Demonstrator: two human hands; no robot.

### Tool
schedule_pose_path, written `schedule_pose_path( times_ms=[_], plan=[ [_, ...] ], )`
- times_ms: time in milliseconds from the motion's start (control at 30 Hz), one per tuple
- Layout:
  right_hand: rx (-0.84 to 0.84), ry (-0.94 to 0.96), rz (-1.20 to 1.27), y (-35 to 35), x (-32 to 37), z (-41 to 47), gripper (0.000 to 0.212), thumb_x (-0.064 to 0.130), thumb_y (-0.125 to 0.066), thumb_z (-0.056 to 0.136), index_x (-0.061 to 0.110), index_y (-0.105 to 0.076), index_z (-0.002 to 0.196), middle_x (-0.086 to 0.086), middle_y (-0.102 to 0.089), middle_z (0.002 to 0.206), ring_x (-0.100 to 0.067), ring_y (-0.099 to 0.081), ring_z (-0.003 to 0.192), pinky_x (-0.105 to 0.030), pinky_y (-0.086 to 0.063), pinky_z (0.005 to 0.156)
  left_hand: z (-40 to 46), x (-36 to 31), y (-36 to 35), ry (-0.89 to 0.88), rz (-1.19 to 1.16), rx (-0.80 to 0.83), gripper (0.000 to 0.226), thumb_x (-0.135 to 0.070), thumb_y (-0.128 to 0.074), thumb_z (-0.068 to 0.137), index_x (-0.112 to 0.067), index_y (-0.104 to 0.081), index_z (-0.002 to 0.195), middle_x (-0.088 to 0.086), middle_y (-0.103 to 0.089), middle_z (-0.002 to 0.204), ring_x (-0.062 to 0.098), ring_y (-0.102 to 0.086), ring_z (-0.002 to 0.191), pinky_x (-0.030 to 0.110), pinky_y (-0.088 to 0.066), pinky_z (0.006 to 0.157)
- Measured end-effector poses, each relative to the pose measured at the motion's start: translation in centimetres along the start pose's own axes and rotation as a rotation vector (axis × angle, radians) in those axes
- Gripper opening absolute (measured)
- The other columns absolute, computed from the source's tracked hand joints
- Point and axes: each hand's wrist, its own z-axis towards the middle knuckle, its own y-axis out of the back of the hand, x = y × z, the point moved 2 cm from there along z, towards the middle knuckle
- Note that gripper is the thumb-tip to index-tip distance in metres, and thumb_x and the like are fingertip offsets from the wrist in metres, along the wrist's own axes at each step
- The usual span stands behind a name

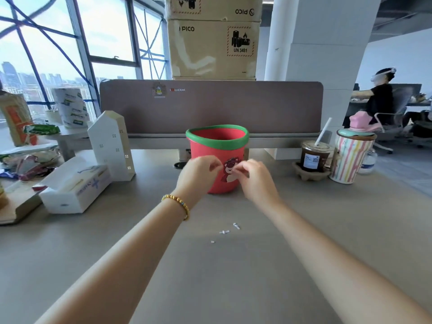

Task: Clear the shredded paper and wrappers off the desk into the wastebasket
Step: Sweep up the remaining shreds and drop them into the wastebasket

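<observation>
A small red wastebasket with a green rim and a bear picture stands on the grey desk, in front of the partition. My left hand and my right hand hover side by side just in front of the basket, fingers curled with fingertips pinched together. The hands are blurred; whether they hold scraps I cannot tell. A few small white paper bits lie on the desk below my wrists. Crumpled wrappers are piled at the far left.
A white tissue box and a white house-shaped ornament stand left of the basket. An iced coffee cup in a cardboard holder and a striped tumbler stand to the right. A person sits at a far desk.
</observation>
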Motion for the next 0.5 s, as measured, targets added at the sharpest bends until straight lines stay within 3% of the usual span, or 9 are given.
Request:
schedule_pose_path(
  times_ms=[133,233,367,433,500],
  plan=[
    [0.189,-0.119,-0.023,-1.7,-2.6,-4.8,0.014,0.008,-0.059,0.087,0.005,-0.072,0.092,-0.016,-0.064,0.095,-0.031,-0.06,0.093,-0.033,-0.044,0.08,-4.8,1.5,-2.0,0.11,0.087,0.216,0.018,-0.023,-0.056,0.088,-0.017,-0.069,0.099,0.007,-0.071,0.1,0.027,-0.063,0.094,0.035,-0.052,0.083],
    [0.288,-0.167,-0.096,-2.5,-3.9,-7.2,0.024,0.008,-0.048,0.092,0.004,-0.068,0.105,-0.016,-0.061,0.109,-0.033,-0.056,0.106,-0.037,-0.045,0.091,-7.6,3.1,-3.1,0.148,0.122,0.328,0.028,-0.03,-0.057,0.089,-0.016,-0.066,0.111,0.008,-0.066,0.117,0.026,-0.057,0.111,0.033,-0.046,0.095],
    [0.456,-0.162,-0.297,-3.3,-4.5,-9.0,0.04,0.014,-0.035,0.097,0.021,-0.05,0.134,0.001,-0.045,0.144,-0.025,-0.037,0.129,-0.032,-0.032,0.106,-10.2,5.3,-3.3,0.139,0.266,0.563,0.057,-0.047,-0.047,0.091,-0.023,-0.036,0.141,0.003,-0.021,0.157,0.022,-0.015,0.145,0.038,-0.016,0.12],
    [0.507,-0.15,-0.346,-3.7,-4.6,-9.4,0.043,0.015,-0.032,0.096,0.026,-0.046,0.136,0.006,-0.036,0.15,-0.021,-0.03,0.136,-0.032,-0.026,0.111,-11.0,6.2,-3.3,0.136,0.332,0.64,0.06,-0.053,-0.04,0.092,-0.028,-0.027,0.145,0.0,-0.005,0.16,0.02,-0.001,0.148,0.04,-0.006,0.121],
    [0.528,-0.135,-0.356,-4.1,-4.5,-9.6,0.045,0.014,-0.031,0.096,0.028,-0.045,0.137,0.009,-0.032,0.152,-0.016,-0.025,0.14,-0.034,-0.02,0.114,-11.4,6.6,-3.5,0.15,0.339,0.637,0.06,-0.055,-0.036,0.092,-0.03,-0.025,0.145,-0.003,-0.004,0.16,0.019,0.0,0.148,0.042,-0.002,0.12]
  ],
)
